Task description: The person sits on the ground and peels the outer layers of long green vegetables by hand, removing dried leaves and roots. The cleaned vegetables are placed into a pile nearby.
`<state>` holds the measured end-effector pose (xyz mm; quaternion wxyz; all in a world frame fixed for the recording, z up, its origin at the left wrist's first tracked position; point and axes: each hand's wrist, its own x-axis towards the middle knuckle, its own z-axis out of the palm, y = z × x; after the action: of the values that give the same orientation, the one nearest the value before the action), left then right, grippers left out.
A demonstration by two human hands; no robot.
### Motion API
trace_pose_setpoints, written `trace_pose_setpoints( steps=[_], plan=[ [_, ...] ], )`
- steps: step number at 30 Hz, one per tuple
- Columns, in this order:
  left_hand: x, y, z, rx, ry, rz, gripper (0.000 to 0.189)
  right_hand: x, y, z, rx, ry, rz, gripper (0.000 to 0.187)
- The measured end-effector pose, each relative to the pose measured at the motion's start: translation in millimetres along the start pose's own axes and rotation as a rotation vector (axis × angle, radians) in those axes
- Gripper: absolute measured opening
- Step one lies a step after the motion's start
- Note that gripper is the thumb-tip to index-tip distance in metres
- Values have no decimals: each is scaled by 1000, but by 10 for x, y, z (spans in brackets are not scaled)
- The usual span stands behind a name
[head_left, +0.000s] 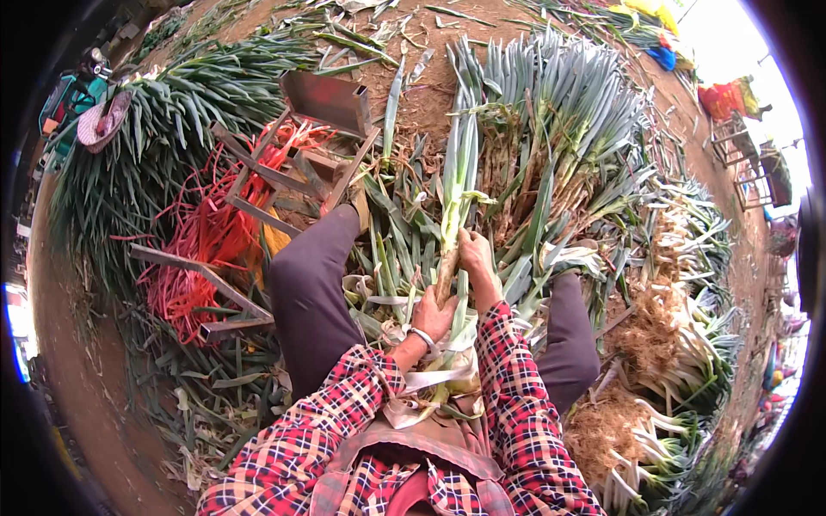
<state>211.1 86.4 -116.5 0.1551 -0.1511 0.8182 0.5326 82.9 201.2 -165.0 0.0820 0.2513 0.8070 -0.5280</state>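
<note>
Between my knees my left hand [433,316] is closed around the brownish lower end of a long green onion [448,258]. My right hand [476,253] grips the same stalk a little higher, where brown outer skin meets pale green. Its blue-green leaves point away from me. Loose peeled leaves [397,219] lie beneath and around it, and pale strips of skin [445,377] rest on my lap. Just beyond my right hand stands a thick bunch of unpeeled green onions [548,97], with dry brown skins on the lower stalks.
A metal frame [326,103] stands at front left beside red plastic strips [206,258]. Behind them is a large heap of green onions [193,103] with a hat [105,122] on it. Bundles with pale stalks and brown roots [652,329] line my right side. Wooden stools [735,145] stand farther right.
</note>
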Motion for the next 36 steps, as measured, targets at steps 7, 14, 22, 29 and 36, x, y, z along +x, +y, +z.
trace_pose_setpoints(
  steps=[7, 14, 22, 29, 36],
  plan=[
    [-93, -63, -66, -4, 0, 20, 46, 1, -245, -149, 372, -397, 444, 24],
    [23, -276, 11, -29, 49, 64, 47, 76, -309, -50, 183, -346, 344, 17],
    [196, -404, -232, -2190, -1010, -471, 48, -120, 24, 495, 962, -156, 640, 14],
    [51, -367, -244, -1706, -971, -477, 62, -99, 298, 552, 988, -230, 399, 39],
    [1112, 110, -513, -809, -344, -166, 58, -572, -404, 261, 609, -100, 56, 26]
  ],
)
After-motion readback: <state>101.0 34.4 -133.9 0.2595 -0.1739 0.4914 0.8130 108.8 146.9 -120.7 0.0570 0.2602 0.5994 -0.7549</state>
